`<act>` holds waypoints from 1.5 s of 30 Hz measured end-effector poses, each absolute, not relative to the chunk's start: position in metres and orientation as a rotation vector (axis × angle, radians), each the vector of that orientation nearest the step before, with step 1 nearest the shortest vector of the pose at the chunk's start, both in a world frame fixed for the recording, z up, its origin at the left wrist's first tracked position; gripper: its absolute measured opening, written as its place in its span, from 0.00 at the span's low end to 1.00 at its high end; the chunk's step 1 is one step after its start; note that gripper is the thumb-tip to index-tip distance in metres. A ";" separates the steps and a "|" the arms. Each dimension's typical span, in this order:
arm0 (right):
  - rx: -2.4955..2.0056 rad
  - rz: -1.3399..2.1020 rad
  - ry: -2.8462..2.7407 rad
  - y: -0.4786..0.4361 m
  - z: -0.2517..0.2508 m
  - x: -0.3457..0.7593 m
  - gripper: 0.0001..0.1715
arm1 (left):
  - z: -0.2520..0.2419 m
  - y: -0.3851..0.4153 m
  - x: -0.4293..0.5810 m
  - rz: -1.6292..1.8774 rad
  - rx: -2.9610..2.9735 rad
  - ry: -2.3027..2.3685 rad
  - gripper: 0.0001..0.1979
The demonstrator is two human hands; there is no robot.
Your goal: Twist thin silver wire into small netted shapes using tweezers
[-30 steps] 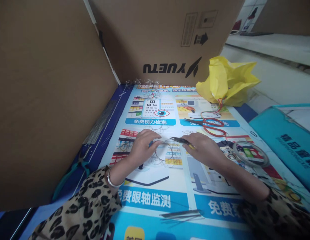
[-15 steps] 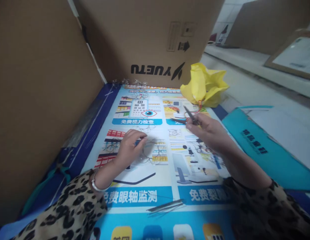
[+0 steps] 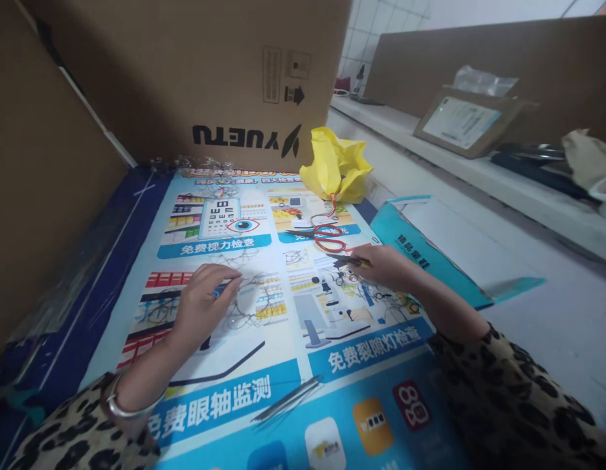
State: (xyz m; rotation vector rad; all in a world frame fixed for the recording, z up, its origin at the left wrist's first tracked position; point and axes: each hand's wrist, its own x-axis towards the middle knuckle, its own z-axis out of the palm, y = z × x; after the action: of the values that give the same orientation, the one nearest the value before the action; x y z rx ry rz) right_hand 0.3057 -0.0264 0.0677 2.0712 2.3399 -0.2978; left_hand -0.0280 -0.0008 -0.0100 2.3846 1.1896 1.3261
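Clearly, the right hand (image 3: pixel 382 266) has its grip wrapped around the pliers (image 3: pixel 348 259), just nearer than the red scissors (image 3: pixel 315 234); a careless swing could snag them. Left of the scissors, whether the left hand (image 3: pixel 202 303) pinches a wire I cannot tell. Loose wires (image 3: pixel 256 301) beside it might tangle if dragged. The pliers' handle ends are hidden.

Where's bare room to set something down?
Lower poster, between the straight wires and the right sleeve; a smaller patch lies between those wires and the wire loops. Crowded: beside the left hand, and around the right hand (scissors, pliers).
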 end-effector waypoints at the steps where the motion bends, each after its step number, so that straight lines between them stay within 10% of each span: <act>1: 2.067 -0.304 2.331 -0.029 0.062 0.312 0.10 | -0.010 -0.001 -0.028 1.326 2.384 1.190 0.02; 45: 1.876 -0.023 2.172 -0.063 0.034 0.310 0.10 | -0.011 -0.005 -0.031 1.158 2.257 1.297 0.04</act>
State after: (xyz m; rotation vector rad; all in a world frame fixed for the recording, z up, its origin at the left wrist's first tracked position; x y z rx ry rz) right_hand 0.3099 -0.0635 0.0335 1.8760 2.1717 -0.0231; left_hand -0.0307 -0.0051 -0.0107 2.2566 1.2975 1.1576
